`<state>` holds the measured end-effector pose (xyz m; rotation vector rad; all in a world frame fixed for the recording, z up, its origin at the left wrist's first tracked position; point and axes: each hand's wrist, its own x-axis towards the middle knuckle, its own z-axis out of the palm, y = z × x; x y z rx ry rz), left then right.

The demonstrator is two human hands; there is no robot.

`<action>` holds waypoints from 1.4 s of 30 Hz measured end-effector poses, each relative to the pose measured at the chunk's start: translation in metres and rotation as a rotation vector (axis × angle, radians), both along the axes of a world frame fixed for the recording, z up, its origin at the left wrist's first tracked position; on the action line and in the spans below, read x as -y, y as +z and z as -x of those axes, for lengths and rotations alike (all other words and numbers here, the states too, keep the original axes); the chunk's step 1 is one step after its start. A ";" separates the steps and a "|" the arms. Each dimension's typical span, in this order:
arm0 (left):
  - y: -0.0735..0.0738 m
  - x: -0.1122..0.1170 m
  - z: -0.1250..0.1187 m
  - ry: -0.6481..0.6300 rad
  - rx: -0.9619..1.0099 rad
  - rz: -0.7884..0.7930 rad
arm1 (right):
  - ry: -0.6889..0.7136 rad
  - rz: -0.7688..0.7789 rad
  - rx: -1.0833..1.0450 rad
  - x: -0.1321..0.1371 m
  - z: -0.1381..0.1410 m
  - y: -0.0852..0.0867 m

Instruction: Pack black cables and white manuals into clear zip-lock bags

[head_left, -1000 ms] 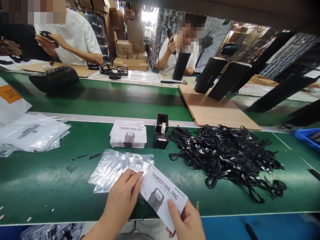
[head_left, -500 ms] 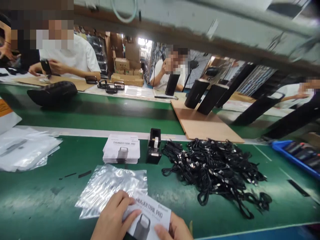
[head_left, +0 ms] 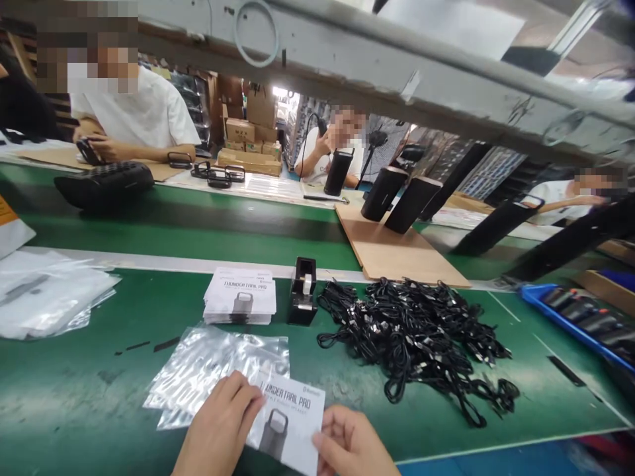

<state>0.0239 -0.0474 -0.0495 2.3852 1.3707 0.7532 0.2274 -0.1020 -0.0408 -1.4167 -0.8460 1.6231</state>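
Observation:
A white printed booklet (head_left: pixel 292 423) with a speaker picture on its cover is held low over the green bench. My left hand (head_left: pixel 221 420) closes on its left edge, fingers bent over the corner. At the right edge, my right hand (head_left: pixel 350 439) pinches it between thumb and fingers. Clear plastic bags (head_left: pixel 198 363) lie just beyond my left hand, partly covered by it. A stack of similar booklets (head_left: pixel 241 297) sits behind them. To the right of that stack stands a black tape dispenser (head_left: pixel 302 291).
Bundled black cables (head_left: pixel 411 337) spread over the right side. More plastic bags (head_left: pixel 44 297) lie at far left, and a blue tray (head_left: pixel 570 330) stands at far right. Across the bench are black speakers (head_left: pixel 381 192) on a brown board (head_left: pixel 401 254), and people at work.
The booklet has tilted up a little and shifted slightly left; my left thumb no longer lies over its cover. My right fingers have moved to its edge. The camera view has shifted slightly.

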 end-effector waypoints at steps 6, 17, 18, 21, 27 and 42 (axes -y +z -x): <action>0.017 0.007 -0.004 0.066 0.027 0.063 | -0.018 0.047 0.040 -0.006 0.016 0.011; 0.033 -0.005 0.007 0.111 0.168 0.343 | 0.241 -0.533 1.027 -0.074 0.038 0.047; 0.032 -0.007 0.008 0.138 0.170 0.377 | 0.248 -0.569 1.268 -0.077 0.023 0.050; 0.031 -0.009 0.009 0.153 0.177 0.463 | 0.318 -0.520 1.727 -0.084 -0.019 0.051; 0.029 -0.007 0.002 0.134 0.195 0.495 | 0.344 -0.689 1.290 -0.074 -0.017 0.045; 0.030 -0.007 -0.002 0.136 0.246 0.533 | 0.198 -0.296 0.589 -0.060 0.030 0.050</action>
